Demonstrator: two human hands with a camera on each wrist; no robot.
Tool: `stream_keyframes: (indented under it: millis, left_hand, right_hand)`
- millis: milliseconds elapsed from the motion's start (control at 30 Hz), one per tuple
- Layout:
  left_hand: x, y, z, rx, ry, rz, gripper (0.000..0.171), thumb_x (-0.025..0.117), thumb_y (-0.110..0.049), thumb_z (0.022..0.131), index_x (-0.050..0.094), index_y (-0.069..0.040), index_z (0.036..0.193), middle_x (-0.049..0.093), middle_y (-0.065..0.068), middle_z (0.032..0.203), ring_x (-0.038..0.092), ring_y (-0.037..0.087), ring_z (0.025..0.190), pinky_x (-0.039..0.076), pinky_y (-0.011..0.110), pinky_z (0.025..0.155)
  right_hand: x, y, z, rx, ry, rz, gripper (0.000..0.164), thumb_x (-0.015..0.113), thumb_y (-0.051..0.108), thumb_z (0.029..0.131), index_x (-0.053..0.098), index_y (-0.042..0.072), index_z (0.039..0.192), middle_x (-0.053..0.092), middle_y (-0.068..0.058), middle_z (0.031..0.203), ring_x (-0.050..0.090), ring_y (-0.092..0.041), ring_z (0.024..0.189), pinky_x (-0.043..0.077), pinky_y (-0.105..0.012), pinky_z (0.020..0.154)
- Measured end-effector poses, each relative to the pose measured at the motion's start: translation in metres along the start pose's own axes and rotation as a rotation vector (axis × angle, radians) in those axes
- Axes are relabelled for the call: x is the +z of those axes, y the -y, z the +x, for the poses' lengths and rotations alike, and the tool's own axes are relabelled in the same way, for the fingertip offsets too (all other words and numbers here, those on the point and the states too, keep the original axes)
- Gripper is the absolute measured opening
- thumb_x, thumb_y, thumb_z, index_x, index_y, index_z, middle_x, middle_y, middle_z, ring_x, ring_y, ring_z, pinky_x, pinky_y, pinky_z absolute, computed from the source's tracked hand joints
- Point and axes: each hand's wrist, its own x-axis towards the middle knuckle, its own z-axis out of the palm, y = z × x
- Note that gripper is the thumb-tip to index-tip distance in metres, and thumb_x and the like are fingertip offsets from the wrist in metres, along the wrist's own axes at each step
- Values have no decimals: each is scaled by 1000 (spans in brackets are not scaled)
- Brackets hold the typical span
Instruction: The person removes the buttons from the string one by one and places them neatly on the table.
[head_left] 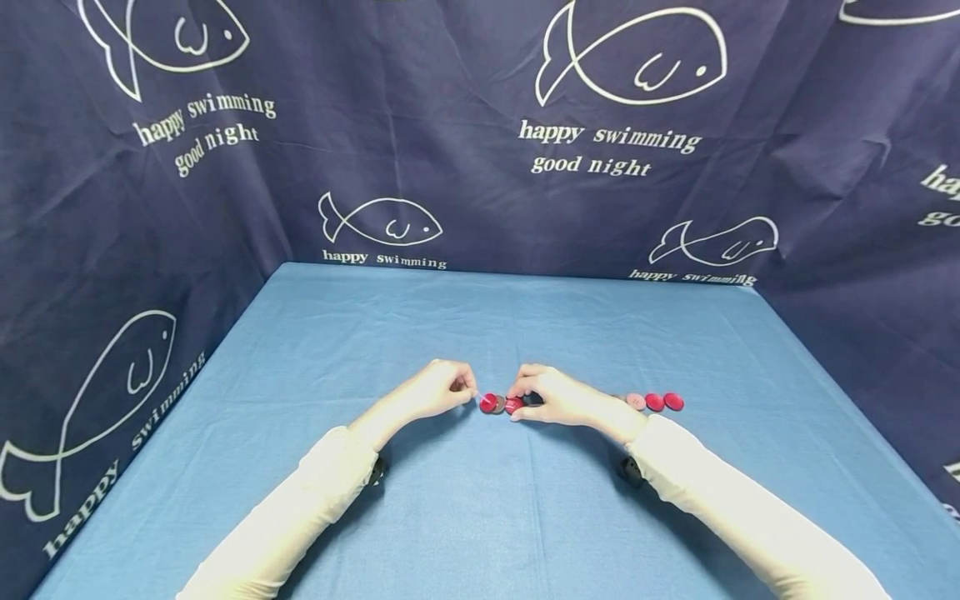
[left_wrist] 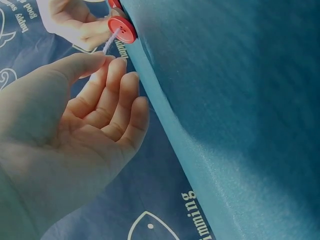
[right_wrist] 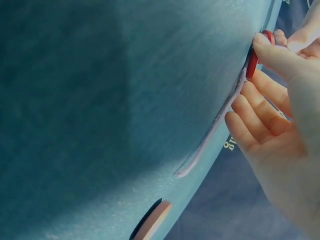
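Note:
My left hand (head_left: 446, 387) pinches the end of a pale string (left_wrist: 111, 42) between thumb and forefinger. The string runs to the holes of a red button (left_wrist: 121, 30), the leftmost of a short row on the cloth. Beside that one lies a brown button (head_left: 499, 406), then a second red button (head_left: 513, 406). My right hand (head_left: 555, 396) pinches this second red button with thumb and fingers on its edges. More pale pinkish string (right_wrist: 210, 132) trails over the cloth by the right fingers, seen in the right wrist view.
Right of the right hand, a pink button (head_left: 636, 402) and two red buttons (head_left: 664, 402) lie in line; another, partly hidden by the forearm, shows beside them. Blue cloth (head_left: 465, 517) covers the table. Dark printed curtains (head_left: 480, 150) stand behind and at the sides.

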Motion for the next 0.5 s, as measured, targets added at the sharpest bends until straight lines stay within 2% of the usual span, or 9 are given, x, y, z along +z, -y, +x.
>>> stream_keyframes:
  millis: [267, 500]
  left_hand:
    - [0, 0, 0, -13, 8, 5, 6, 61, -8, 85, 64, -10, 80, 64, -2, 68, 52, 3, 55, 43, 18, 58]
    - [-1, 1, -1, -15, 19, 1, 7, 61, -10, 87, 64, -10, 80, 62, -3, 67, 50, 1, 54, 43, 19, 59]
  right_hand:
    - [-2, 0, 0, 9, 10, -14, 18, 72, 16, 80, 69, 7, 95, 59, -4, 88, 58, -19, 83, 48, -30, 78]
    - [-4, 0, 0, -17, 4, -11, 17, 71, 12, 79, 69, 5, 95, 59, -5, 89, 58, -19, 84, 48, -30, 78]
